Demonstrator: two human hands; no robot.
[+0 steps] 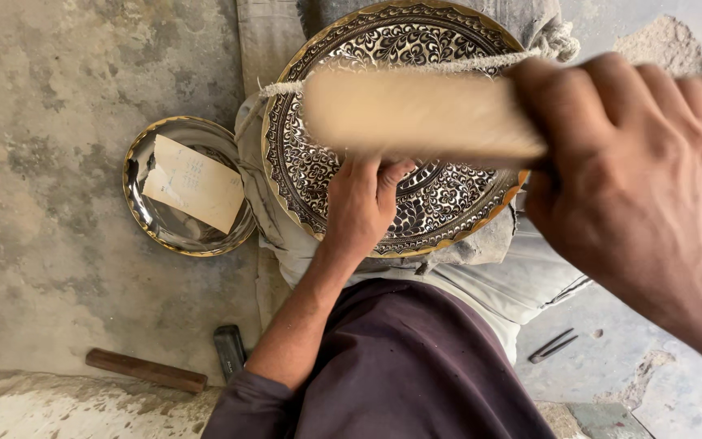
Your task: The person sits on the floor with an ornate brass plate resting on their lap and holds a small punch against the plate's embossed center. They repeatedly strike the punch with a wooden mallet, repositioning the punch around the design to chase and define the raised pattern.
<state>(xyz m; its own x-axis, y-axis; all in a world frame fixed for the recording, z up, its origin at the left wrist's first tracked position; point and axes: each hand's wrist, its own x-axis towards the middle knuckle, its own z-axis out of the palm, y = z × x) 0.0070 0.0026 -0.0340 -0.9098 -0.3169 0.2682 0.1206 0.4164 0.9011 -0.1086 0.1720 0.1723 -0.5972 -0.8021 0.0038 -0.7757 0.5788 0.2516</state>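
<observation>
A big round metal plate (440, 203) lay on a lumpy grey cloth sack (489, 276) on the floor, just in front of the person's knees. The plate was covered all over in curly flowers and leaves, dark and silver, with a wavy gold rim.

The left hand (361, 207) pressed flat on the lower part of the plate, fingers spread and open. The right hand (627, 171) was wrapped tight around a pale wooden brush (416, 114). The brush was long and blurry, and it sat above the top half of the plate. A rough string (416, 69) stretched across just above the brush.

Beside the plate, to the left, was a smaller shiny bowl (152, 219) with a gold edge. A folded bit of tan paper (192, 183) lay in it. The concrete floor (67, 122) was grey and patchy. A brown wooden stick (146, 371) and a small dark metal tool (552, 346) lay on it.
</observation>
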